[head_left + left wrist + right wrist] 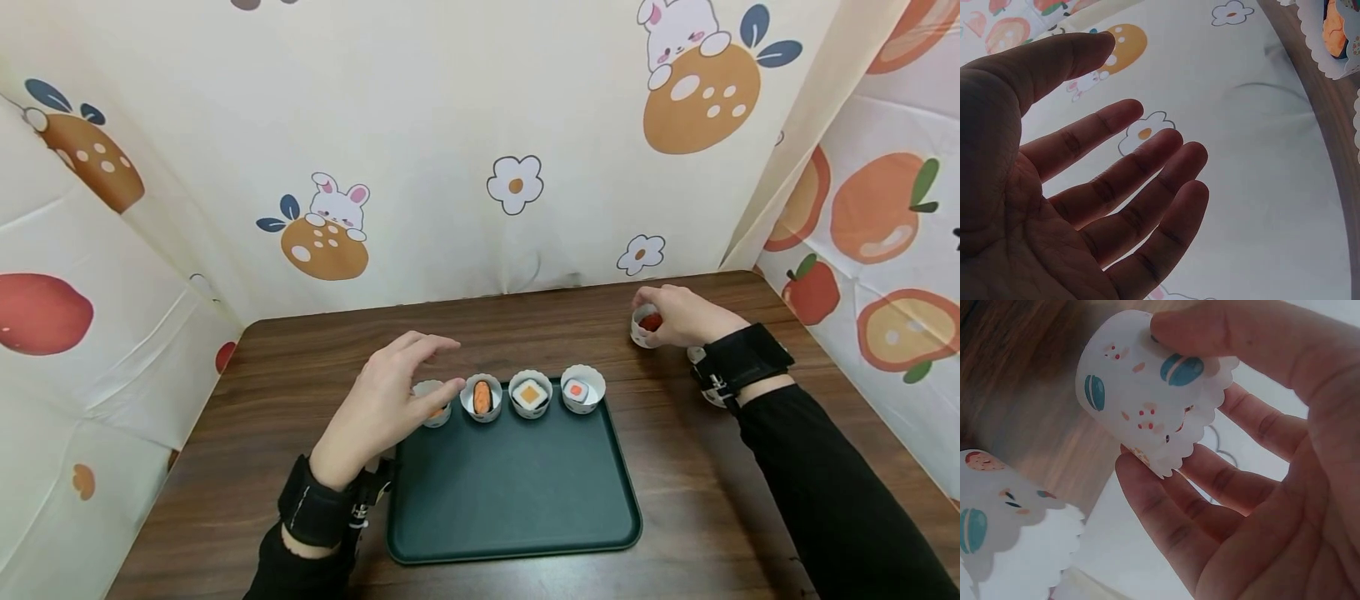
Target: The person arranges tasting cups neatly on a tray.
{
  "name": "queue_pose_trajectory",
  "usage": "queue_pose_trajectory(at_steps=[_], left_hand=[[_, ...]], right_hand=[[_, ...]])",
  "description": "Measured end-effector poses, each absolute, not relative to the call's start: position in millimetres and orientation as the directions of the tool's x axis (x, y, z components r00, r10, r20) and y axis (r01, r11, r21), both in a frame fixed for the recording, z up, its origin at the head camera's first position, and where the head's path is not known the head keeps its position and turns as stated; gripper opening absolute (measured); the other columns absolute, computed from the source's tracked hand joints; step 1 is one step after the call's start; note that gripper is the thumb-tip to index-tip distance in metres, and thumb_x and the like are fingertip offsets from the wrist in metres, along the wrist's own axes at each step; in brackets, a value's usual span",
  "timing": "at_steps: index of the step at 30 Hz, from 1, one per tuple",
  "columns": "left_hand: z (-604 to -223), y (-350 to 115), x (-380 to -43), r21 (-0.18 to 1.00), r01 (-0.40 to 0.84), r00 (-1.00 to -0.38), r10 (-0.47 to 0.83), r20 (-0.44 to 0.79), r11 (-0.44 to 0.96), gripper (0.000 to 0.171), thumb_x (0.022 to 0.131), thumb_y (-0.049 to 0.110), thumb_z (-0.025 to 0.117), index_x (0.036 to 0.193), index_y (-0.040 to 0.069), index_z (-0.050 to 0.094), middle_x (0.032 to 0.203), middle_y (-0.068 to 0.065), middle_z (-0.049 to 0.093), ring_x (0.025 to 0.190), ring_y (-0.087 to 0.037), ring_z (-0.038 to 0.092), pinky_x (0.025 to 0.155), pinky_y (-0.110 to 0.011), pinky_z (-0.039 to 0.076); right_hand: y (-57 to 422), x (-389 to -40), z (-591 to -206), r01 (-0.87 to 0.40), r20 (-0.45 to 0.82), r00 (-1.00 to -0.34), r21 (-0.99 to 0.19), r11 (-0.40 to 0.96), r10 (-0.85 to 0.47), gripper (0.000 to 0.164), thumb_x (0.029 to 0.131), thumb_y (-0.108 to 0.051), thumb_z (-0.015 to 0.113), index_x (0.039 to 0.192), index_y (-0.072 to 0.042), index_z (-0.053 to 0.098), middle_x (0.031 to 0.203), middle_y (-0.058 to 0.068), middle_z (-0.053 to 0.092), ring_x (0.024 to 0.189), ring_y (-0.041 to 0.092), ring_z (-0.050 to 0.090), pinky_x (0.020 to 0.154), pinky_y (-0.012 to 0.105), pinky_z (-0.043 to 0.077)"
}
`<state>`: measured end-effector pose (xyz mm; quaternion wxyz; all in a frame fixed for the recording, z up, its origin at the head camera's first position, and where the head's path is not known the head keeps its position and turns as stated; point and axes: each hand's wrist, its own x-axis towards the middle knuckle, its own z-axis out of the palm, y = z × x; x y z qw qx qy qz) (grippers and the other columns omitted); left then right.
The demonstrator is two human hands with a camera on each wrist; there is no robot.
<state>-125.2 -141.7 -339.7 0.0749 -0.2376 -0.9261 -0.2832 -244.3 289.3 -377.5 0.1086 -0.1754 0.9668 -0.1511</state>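
Observation:
At the back right of the table my right hand grips a white paper baking cup by its side, thumb on one side and fingers on the other. Inside this cup lies a red piece. My left hand is held over the left end of a row of similar cups, fingers spread and holding nothing; it partly covers the leftmost cup. The other cups in the row hold an orange-topped toy sushi piece, a white piece with a yellow centre and one with a red centre.
The row stands along the back edge of a dark green tray on the brown wooden table. Another paper cup stands by the right wrist, mostly hidden in the head view. Patterned cloths hang behind and at both sides.

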Motion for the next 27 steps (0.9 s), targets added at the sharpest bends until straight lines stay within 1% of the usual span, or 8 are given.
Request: queue_pose_trajectory(at_steps=[3, 7, 11, 16, 20, 23, 27], left_hand=[[-339.9, -140.9, -125.8, 0.486, 0.485, -0.874, 0.403, 0.271, 0.727, 0.044, 0.095, 0.03, 0.084, 0.136, 0.017, 0.072, 0.124, -0.003, 0.073, 0.091, -0.016, 0.061, 0.076, -0.033, 0.053], [-340.3, -139.4, -126.2, 0.48, 0.487, -0.873, 0.405, 0.271, 0.73, 0.045, 0.095, 0.03, 0.084, 0.137, 0.017, 0.071, 0.122, -0.003, 0.073, 0.093, -0.017, 0.062, 0.077, -0.034, 0.054], [-340.0, -137.8, -126.5, 0.481, 0.482, -0.876, 0.403, 0.264, 0.733, 0.046, 0.095, 0.029, 0.084, 0.137, 0.017, 0.071, 0.122, -0.003, 0.073, 0.093, -0.017, 0.063, 0.077, -0.033, 0.054], [-338.2, -135.9, -126.6, 0.482, 0.479, -0.878, 0.406, 0.256, 0.734, 0.046, 0.096, 0.028, 0.084, 0.138, 0.017, 0.07, 0.122, -0.003, 0.073, 0.092, -0.017, 0.062, 0.077, -0.033, 0.053], [-337.1, -134.1, -126.2, 0.485, 0.487, -0.873, 0.414, 0.257, 0.727, 0.045, 0.097, 0.03, 0.082, 0.139, 0.016, 0.07, 0.124, -0.003, 0.073, 0.097, -0.017, 0.066, 0.081, -0.036, 0.055], [-336.7, -132.9, -126.4, 0.486, 0.493, -0.87, 0.419, 0.26, 0.722, 0.045, 0.097, 0.03, 0.082, 0.139, 0.016, 0.07, 0.125, -0.003, 0.073, 0.099, -0.017, 0.066, 0.082, -0.037, 0.056], [-335.7, -131.9, -126.5, 0.487, 0.494, -0.869, 0.418, 0.265, 0.72, 0.046, 0.097, 0.029, 0.082, 0.139, 0.016, 0.07, 0.123, -0.002, 0.073, 0.097, -0.017, 0.066, 0.081, -0.036, 0.056]], right_hand=[[286.9, -243.4, -374.8, -0.318, -0.146, -0.913, -0.326, 0.89, -0.38, 0.051, 0.087, -0.008, 0.084, 0.131, 0.004, 0.063, 0.126, 0.028, 0.065, 0.106, 0.038, 0.057, 0.087, 0.052, 0.053], [282.1, -240.8, -368.9, -0.334, -0.128, -0.911, -0.331, 0.883, -0.393, 0.049, 0.087, -0.008, 0.083, 0.13, 0.003, 0.063, 0.128, 0.028, 0.065, 0.109, 0.039, 0.058, 0.09, 0.055, 0.054], [274.5, -235.9, -360.2, -0.337, -0.117, -0.911, -0.341, 0.878, -0.395, 0.049, 0.087, -0.009, 0.083, 0.131, 0.002, 0.063, 0.131, 0.03, 0.063, 0.109, 0.039, 0.058, 0.089, 0.055, 0.054], [264.5, -221.8, -351.2, -0.356, -0.07, -0.91, -0.368, 0.859, -0.408, 0.048, 0.088, -0.01, 0.083, 0.131, 0.001, 0.063, 0.128, 0.029, 0.063, 0.109, 0.038, 0.06, 0.087, 0.052, 0.055], [257.5, -207.7, -347.1, -0.378, -0.031, -0.907, -0.38, 0.844, -0.42, 0.048, 0.088, -0.009, 0.084, 0.13, -0.001, 0.064, 0.127, 0.027, 0.063, 0.111, 0.037, 0.062, 0.088, 0.052, 0.057], [253.0, -199.6, -344.1, -0.381, -0.024, -0.907, -0.382, 0.842, -0.421, 0.048, 0.089, -0.01, 0.083, 0.132, -0.003, 0.064, 0.128, 0.026, 0.063, 0.112, 0.037, 0.063, 0.089, 0.053, 0.057], [247.0, -193.2, -339.1, -0.385, -0.027, -0.904, -0.384, 0.839, -0.427, 0.047, 0.087, -0.01, 0.083, 0.131, -0.006, 0.064, 0.126, 0.025, 0.064, 0.107, 0.034, 0.064, 0.087, 0.052, 0.056]])
